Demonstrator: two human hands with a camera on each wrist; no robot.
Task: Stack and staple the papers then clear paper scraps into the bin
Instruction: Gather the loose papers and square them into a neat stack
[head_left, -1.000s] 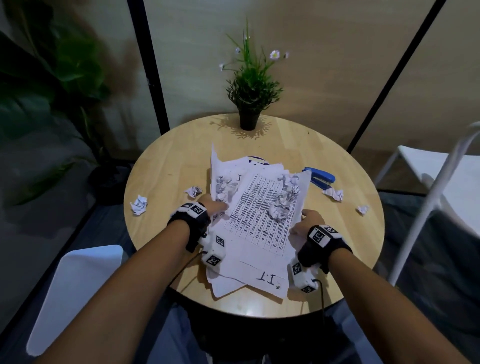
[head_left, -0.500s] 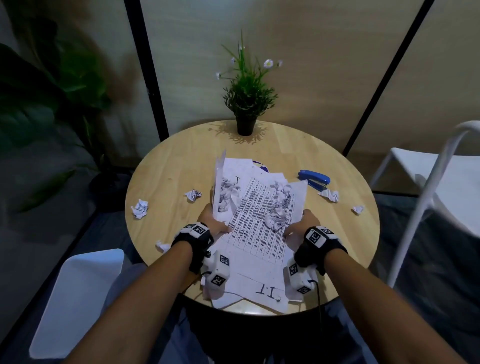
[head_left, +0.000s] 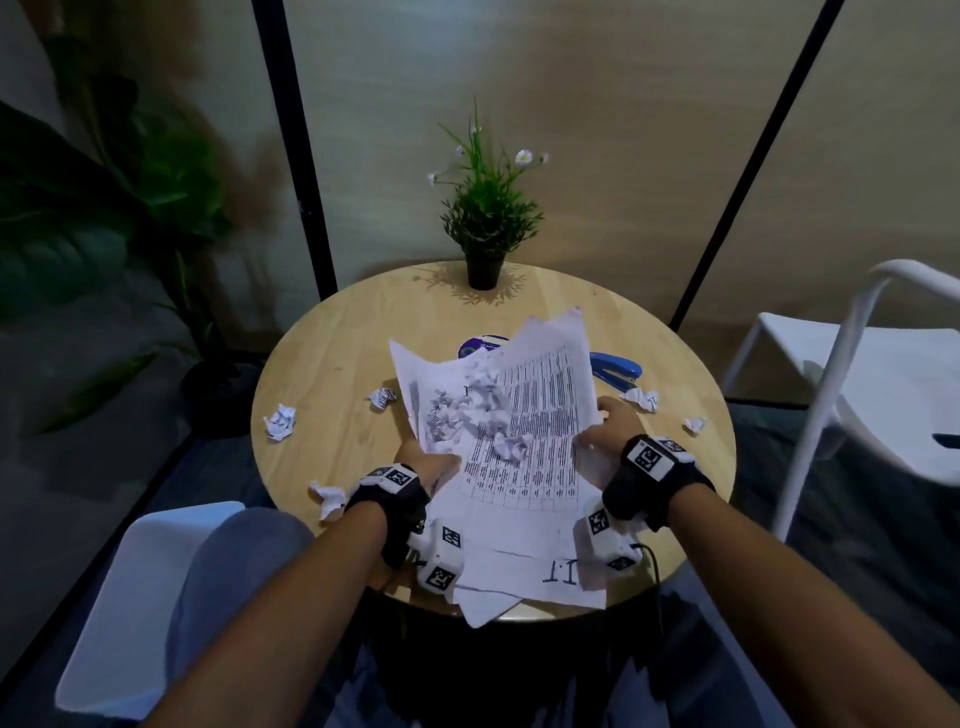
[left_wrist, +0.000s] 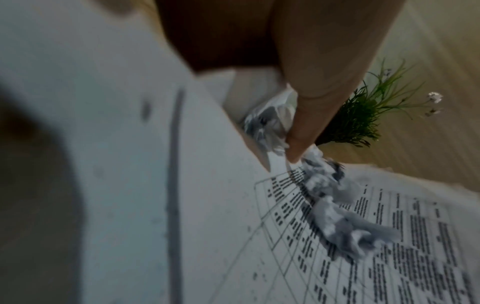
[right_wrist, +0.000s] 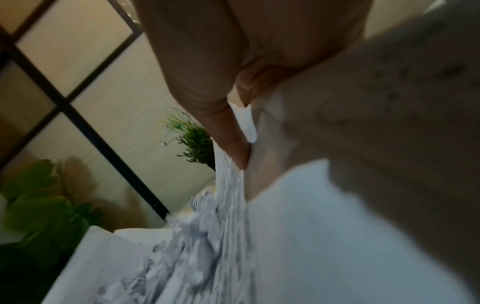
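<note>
A pile of printed papers (head_left: 524, 499) lies on the round wooden table (head_left: 337, 374), folded up at both sides like a trough. Crumpled paper scraps (head_left: 470, 410) lie inside the fold, seen blurred in the left wrist view as scraps (left_wrist: 337, 216). My left hand (head_left: 423, 465) grips the left edge of the papers, and its thumb (left_wrist: 311, 115) presses on a scrap. My right hand (head_left: 605, 423) pinches the raised right edge of the papers (right_wrist: 233, 185). A blue stapler (head_left: 618, 371) lies behind the right edge.
Loose scraps lie on the table: one at the left (head_left: 280, 422), one nearer the papers (head_left: 383, 399), one at the front left rim (head_left: 328, 499), two at the right (head_left: 643, 400). A potted plant (head_left: 485, 228) stands at the back. White chairs (head_left: 852, 374) flank the table.
Both hands have lifted the sides of the papers higher, the right edge now standing tall. The scraps on top have slid together toward the left of the fold.
</note>
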